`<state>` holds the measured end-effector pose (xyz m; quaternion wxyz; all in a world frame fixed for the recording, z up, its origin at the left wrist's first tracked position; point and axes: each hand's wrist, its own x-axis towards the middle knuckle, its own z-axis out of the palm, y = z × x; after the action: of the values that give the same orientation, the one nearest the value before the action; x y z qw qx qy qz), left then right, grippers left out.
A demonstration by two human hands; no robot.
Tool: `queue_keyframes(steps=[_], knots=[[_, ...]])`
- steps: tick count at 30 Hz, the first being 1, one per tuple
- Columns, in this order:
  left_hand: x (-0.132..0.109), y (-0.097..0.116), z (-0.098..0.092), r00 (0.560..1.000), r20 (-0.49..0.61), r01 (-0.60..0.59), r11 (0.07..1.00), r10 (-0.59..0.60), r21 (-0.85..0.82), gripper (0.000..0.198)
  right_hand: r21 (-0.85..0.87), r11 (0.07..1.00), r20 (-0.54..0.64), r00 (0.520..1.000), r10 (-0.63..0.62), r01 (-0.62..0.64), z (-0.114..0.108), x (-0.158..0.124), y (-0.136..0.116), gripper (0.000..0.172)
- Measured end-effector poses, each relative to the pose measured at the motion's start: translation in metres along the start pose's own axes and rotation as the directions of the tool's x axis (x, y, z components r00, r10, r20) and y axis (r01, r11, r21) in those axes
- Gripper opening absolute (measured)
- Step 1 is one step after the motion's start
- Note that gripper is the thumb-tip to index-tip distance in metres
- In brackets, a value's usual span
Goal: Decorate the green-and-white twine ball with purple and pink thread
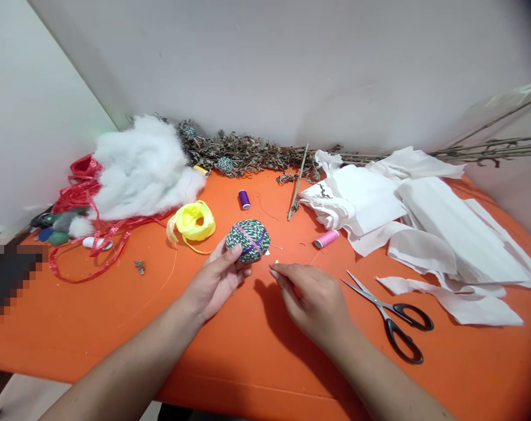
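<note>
Twine-wrapped ball (248, 241), green and white with purple and pink bands, sits in the left grip (215, 279), its fingers (233, 252) curled against the ball's lower left side; right grip (311, 298) is just beside the ball, its fingertips (275, 270) pressed together on something too fine to make out; pink thread spool (326, 238) lies just beyond the right grip; black-handled scissors (390, 318) lie to its right on the orange table (116, 316), white fabric strips (450, 234) beyond them; yellow ribbon coil (190, 222) lies beyond the left grip
</note>
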<state>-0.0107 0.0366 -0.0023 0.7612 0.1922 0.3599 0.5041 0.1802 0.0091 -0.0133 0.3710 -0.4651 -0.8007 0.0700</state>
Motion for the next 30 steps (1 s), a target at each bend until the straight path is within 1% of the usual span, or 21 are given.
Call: queue_keyframes(steps=[3, 6, 12, 17, 21, 24, 26, 30], knots=[[0.0003, 0.0018, 0.0011, 1.0, -0.019, 0.019, 1.0, -0.019, -0.009, 0.027, 0.005, 1.0, -0.009, 1.0, -0.002, 0.002, -0.0004, 0.0013, -0.0008, 0.014], [0.0015, 0.0038, 0.0013, 1.0, -0.012, 0.023, 1.0, -0.023, -0.007, 0.027, 0.007, 1.0, -0.017, 1.0, -0.005, 0.005, -0.0007, 0.0021, -0.0014, 0.012], [0.0026, 0.0065, 0.0009, 1.0, -0.008, 0.016, 0.999, -0.017, -0.042, 0.033, 0.005, 1.0, -0.016, 1.0, 0.002, -0.002, -0.0009, 0.002, -0.0018, 0.01], [0.0019, 0.0053, 0.0008, 0.999, -0.039, -0.005, 1.0, 0.005, -0.014, 0.04, 0.009, 1.0, -0.021, 1.0, -0.003, 0.003, -0.0011, 0.0023, -0.0022, 0.01], [0.0029, 0.0052, -0.0005, 0.999, -0.047, 0.024, 0.999, -0.026, -0.037, 0.035, 0.001, 1.0, -0.019, 1.0, 0.003, -0.003, -0.0019, 0.0026, -0.0028, 0.012], [0.0038, 0.0057, -0.0006, 0.999, -0.05, 0.006, 0.999, -0.008, -0.05, 0.031, 0.002, 1.0, -0.02, 1.0, 0.003, -0.003, -0.0022, 0.0029, -0.0032, 0.012], [0.0042, 0.0064, 0.0006, 0.998, -0.07, -0.003, 0.998, -0.001, -0.058, 0.029, 0.0, 1.0, -0.025, 1.0, 0.004, -0.004, -0.0026, 0.0033, -0.0034, 0.013], [0.0041, 0.0089, 0.0041, 0.995, -0.102, 0.008, 0.996, -0.017, -0.088, 0.027, -0.006, 1.0, -0.028, 1.0, 0.003, -0.003, -0.003, 0.0036, -0.0034, 0.013]])
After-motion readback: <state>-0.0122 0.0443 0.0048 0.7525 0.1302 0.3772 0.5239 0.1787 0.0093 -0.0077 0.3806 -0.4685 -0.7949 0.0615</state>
